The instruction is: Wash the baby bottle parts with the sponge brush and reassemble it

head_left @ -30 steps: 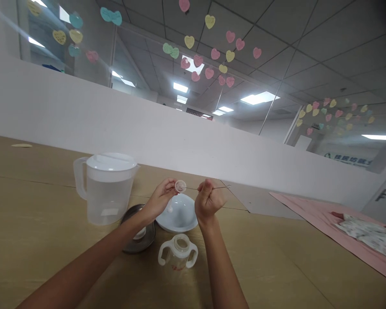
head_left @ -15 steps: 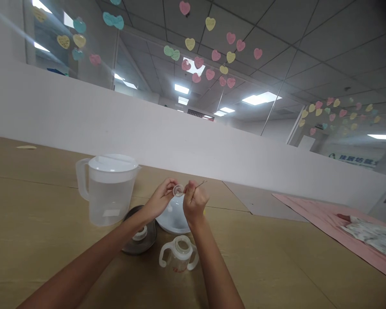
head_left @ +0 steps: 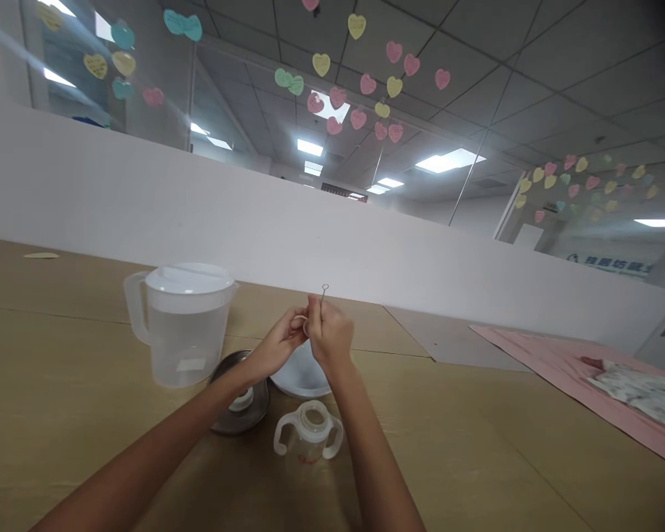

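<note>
My left hand (head_left: 280,343) pinches a small clear round piece (head_left: 307,327), which looks like a bottle nipple and is mostly hidden by my fingers. Closed right beside it, my right hand (head_left: 332,338) grips a thin wire brush handle (head_left: 324,288) whose looped end points up; its other end is hidden at the clear piece. Both hands are above a pale bowl (head_left: 299,380). Nearer to me stands a clear baby bottle (head_left: 310,437) with two white handles and an uncapped top. Below my left forearm a metal dish (head_left: 224,423) holds a white ring (head_left: 242,400).
A lidded clear pitcher (head_left: 185,347) with liquid stands on the left of the brown table (head_left: 89,414). A pink cloth (head_left: 554,362) with a patterned garment (head_left: 637,391) lies on the right. A white partition (head_left: 255,229) rises along the back.
My right hand has turned, so the wire's looped end swings from pointing right to pointing up. It has come closer over the clear piece. The view has shifted slightly.
</note>
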Demonstrator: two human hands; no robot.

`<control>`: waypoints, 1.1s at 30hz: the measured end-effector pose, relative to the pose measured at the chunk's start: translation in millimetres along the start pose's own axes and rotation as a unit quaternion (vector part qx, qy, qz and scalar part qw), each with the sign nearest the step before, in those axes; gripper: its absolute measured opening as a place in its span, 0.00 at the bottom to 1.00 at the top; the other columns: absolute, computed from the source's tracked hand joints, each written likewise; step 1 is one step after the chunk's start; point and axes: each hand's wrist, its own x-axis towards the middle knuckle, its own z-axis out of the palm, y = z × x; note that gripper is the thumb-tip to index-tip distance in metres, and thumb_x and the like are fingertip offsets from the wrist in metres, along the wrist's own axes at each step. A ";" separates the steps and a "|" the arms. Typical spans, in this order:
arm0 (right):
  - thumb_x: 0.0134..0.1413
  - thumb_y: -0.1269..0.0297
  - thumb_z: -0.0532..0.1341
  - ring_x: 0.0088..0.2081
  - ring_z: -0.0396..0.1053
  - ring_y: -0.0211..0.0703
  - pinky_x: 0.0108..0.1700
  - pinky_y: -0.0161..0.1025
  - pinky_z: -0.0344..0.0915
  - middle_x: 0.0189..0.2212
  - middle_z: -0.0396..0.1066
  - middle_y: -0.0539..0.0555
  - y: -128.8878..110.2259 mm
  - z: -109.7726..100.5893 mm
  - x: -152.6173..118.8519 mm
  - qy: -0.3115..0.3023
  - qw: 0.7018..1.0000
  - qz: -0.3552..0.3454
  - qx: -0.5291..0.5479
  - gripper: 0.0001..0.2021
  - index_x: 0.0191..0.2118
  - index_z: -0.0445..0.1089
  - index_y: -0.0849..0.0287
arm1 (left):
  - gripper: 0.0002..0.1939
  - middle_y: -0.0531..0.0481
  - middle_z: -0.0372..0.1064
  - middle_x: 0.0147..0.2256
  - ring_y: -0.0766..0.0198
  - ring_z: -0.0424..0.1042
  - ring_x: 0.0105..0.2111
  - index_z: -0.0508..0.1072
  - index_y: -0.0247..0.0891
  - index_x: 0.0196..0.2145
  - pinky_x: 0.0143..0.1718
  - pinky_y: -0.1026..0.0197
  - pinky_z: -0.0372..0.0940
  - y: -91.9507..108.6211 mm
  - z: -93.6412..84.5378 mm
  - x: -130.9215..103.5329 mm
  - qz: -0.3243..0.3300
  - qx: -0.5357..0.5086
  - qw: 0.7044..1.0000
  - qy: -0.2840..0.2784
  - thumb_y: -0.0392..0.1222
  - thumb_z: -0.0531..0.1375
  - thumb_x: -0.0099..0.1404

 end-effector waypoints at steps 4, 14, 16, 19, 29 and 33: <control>0.61 0.59 0.45 0.19 0.58 0.31 0.24 0.31 0.49 0.15 0.63 0.49 -7.2 -24.0 13.7 0.022 0.998 0.054 0.037 0.22 0.21 0.65 0.61 | 0.16 0.50 0.69 0.33 0.64 0.66 0.35 0.60 0.37 0.39 0.36 0.62 0.58 3.2 1.5 -1.1 -0.011 -0.006 1.000 -0.009 0.46 0.60 0.57; 0.60 0.64 0.46 0.23 0.59 0.33 0.27 0.32 0.51 0.20 0.62 0.50 1.3 -1.3 1.5 -0.023 0.999 0.034 0.034 0.20 0.22 0.67 0.61 | 0.21 0.53 0.70 0.30 0.65 0.68 0.31 0.59 0.39 0.41 0.33 0.64 0.59 26.4 10.1 -2.7 -0.025 -0.051 0.997 0.056 0.45 0.63 0.53; 0.59 0.63 0.48 0.25 0.59 0.33 0.28 0.32 0.53 0.22 0.62 0.50 2.2 -6.4 4.1 -0.035 0.996 0.060 0.050 0.18 0.25 0.70 0.61 | 0.22 0.52 0.71 0.30 0.65 0.68 0.32 0.59 0.39 0.43 0.34 0.63 0.59 27.6 8.3 -1.7 -0.014 -0.044 0.997 0.067 0.44 0.63 0.53; 0.57 0.63 0.50 0.31 0.62 0.36 0.32 0.33 0.57 0.28 0.64 0.52 2.2 -12.5 7.7 -0.047 0.993 0.069 0.079 0.15 0.28 0.72 0.59 | 0.23 0.52 0.71 0.31 0.65 0.69 0.32 0.59 0.39 0.43 0.36 0.63 0.59 27.5 4.6 0.3 -0.012 -0.040 0.996 0.076 0.43 0.63 0.52; 0.57 0.63 0.48 0.35 0.66 0.38 0.40 0.38 0.62 0.30 0.68 0.54 13.6 -35.2 23.0 0.058 0.963 0.143 0.220 0.16 0.27 0.71 0.61 | 0.21 0.51 0.72 0.31 0.64 0.70 0.34 0.58 0.41 0.44 0.37 0.62 0.61 36.6 4.1 -2.5 -0.001 0.033 0.997 0.068 0.42 0.61 0.54; 0.56 0.56 0.49 0.27 0.65 0.34 0.29 0.35 0.64 0.26 0.67 0.53 32.0 -57.6 32.8 0.164 0.933 0.219 0.234 0.19 0.23 0.67 0.62 | 0.18 0.49 0.72 0.31 0.63 0.70 0.33 0.59 0.41 0.43 0.31 0.65 0.61 46.2 11.9 -5.1 0.000 0.088 0.995 0.043 0.43 0.59 0.57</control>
